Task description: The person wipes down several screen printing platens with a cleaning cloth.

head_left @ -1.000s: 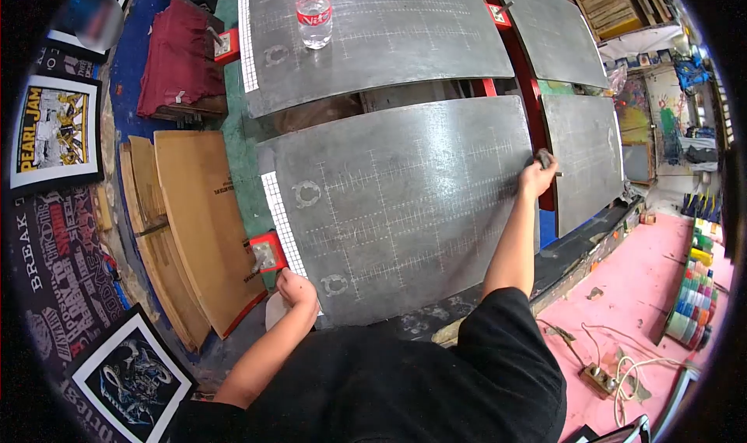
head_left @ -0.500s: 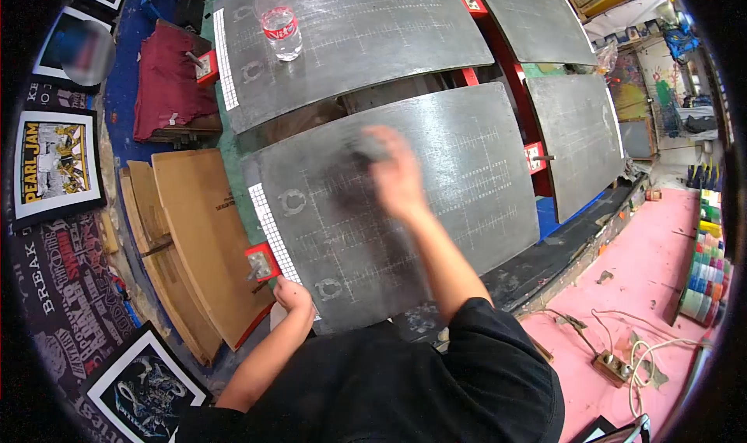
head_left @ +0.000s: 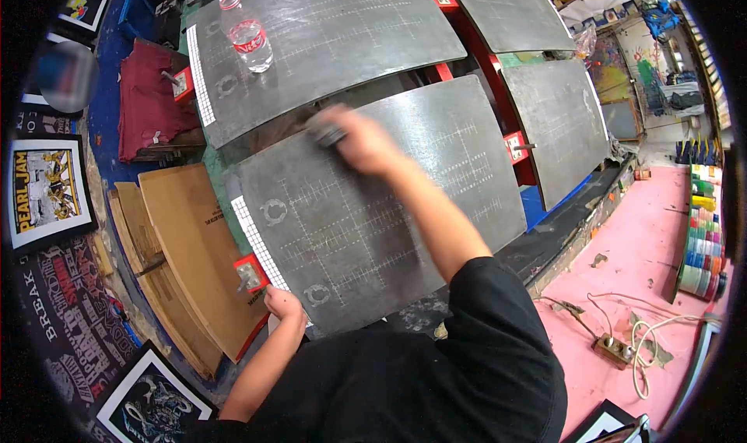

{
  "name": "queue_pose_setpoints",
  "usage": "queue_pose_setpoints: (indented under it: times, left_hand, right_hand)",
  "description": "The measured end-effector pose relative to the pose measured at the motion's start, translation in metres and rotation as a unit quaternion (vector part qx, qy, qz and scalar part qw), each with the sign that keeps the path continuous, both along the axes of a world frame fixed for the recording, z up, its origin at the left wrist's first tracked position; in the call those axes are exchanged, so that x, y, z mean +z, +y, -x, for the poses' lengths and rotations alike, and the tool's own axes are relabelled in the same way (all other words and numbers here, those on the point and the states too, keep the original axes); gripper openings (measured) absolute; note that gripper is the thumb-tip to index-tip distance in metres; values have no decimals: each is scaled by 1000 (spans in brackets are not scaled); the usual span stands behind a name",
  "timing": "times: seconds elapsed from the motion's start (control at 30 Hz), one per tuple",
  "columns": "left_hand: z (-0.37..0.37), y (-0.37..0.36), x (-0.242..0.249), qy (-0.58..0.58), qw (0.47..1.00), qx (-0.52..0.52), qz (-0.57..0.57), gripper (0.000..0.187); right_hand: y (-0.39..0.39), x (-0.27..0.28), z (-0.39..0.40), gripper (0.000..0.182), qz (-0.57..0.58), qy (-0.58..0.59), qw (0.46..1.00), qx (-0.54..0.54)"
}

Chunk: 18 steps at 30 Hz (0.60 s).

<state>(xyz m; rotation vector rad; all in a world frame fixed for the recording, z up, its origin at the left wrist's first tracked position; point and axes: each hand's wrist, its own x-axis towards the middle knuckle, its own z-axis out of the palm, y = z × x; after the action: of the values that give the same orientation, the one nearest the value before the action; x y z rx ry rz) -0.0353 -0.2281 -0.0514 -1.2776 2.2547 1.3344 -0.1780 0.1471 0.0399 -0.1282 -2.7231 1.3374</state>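
Observation:
My right hand [head_left: 359,141] is closed on a dark grey block-like pad [head_left: 325,133], blurred by motion, close over the far edge of the nearest dark grey board [head_left: 389,233]. Faint white ruled marks and small rings cover this board, and a strip of white squares [head_left: 261,242] runs down its left edge. At the near left corner, my left hand [head_left: 285,304] is closed around the board's edge, just below a red clamp bracket [head_left: 250,273].
A clear plastic bottle [head_left: 250,44] with a red label stands on the board behind. Cardboard sheets [head_left: 194,256] lean at left, near folded maroon cloth [head_left: 152,100]. At right, a power strip [head_left: 613,351] with cables lies on the pink floor [head_left: 576,303] near several paint jars [head_left: 703,264].
My right hand has swept the pad away from me and leftward, from the board's middle to its far edge. My left hand stays at the near left corner. The view has shifted slightly.

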Motion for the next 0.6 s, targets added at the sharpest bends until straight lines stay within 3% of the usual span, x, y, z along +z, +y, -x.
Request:
queue_pose_setpoints:
  times: [0.07,0.13,0.17,0.23,0.27,0.3,0.33,0.37,0.4,0.43,0.47,0.5,0.53,0.6]
  left_hand:
    - [-1,0,2,10,1000,-8,4,58]
    - [0,-1,-1,19,1000,-12,7,57]
    - [-1,-2,-4,18,1000,-18,13,56]
    - [-3,-4,-3,13,1000,-19,18,54]
    - [-1,0,4,4,999,-25,27,54]
    - [1,5,9,-5,999,-31,36,54]
    - [2,7,13,-6,999,-24,33,54]
    - [3,8,18,-14,999,-30,30,54]
    - [4,9,22,-21,999,-36,27,54]
    - [5,11,26,-22,999,-33,26,54]
    - [5,13,30,-34,998,-35,34,55]
    - [6,15,32,-44,997,-39,43,55]
    - [6,15,32,-44,997,-38,42,55]
    - [6,14,31,-65,993,-64,68,57]
  right_hand:
    - [-76,13,9,53,164,82,974,130]
    - [-108,39,-7,56,275,53,953,120]
    - [-109,38,-18,55,308,74,945,83]
    - [-91,42,-49,50,328,51,937,-112]
    - [-67,52,-66,50,379,-19,904,-195]
    - [-37,43,-87,42,322,-48,906,-270]
    - [-6,35,-113,33,216,6,914,-345]
    - [17,51,-135,33,179,19,881,-436]
    - [69,3,-175,35,63,68,855,-511]
    - [87,17,-193,37,63,90,827,-551]
    - [119,-10,-220,38,-101,104,796,-587]
    - [128,-20,-236,41,-188,13,762,-620]
    - [137,-33,-250,41,-188,14,762,-619]
    - [142,-48,-264,43,-207,6,822,-531]
